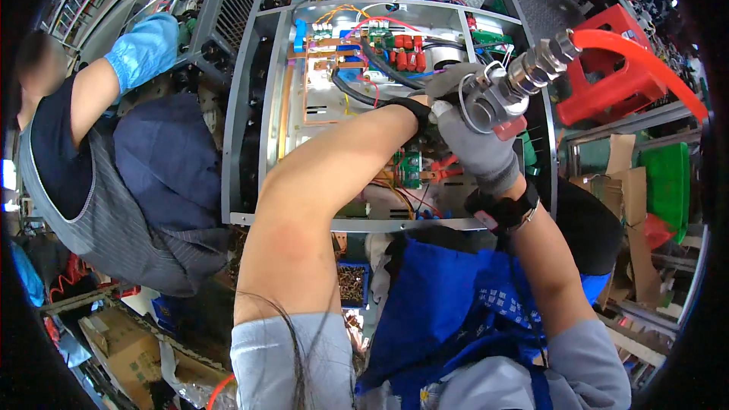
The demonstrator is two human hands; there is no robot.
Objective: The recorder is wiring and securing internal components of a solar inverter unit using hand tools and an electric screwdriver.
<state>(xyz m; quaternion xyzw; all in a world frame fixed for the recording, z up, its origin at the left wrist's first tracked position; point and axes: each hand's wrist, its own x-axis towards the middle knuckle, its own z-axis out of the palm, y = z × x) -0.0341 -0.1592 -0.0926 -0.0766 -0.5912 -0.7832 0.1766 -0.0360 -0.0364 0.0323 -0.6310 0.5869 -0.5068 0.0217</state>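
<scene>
My right hand point(480, 150), in a grey glove, is wrapped round a silver metal air tool point(497, 103). An orange hose point(626, 42) runs from its metal coupling to the right. Beyond the tool, my left hand point(449, 82), also gloved in grey, reaches over the open metal chassis point(357, 225); the tool hides most of its fingers, so their grip does not show. Under and around both hands lie wires, copper bars, a green circuit board point(408, 170) and a group of red components point(407, 53). The tool's working end is out of sight.
A red plastic stool point(607, 80) stands to the right, near a green bin point(665, 182) and cardboard point(630, 212). At left a co-worker's blue-gloved hand point(146, 47) is over another grey chassis point(220, 15). A blue tray of small parts point(352, 285) sits below my chassis.
</scene>
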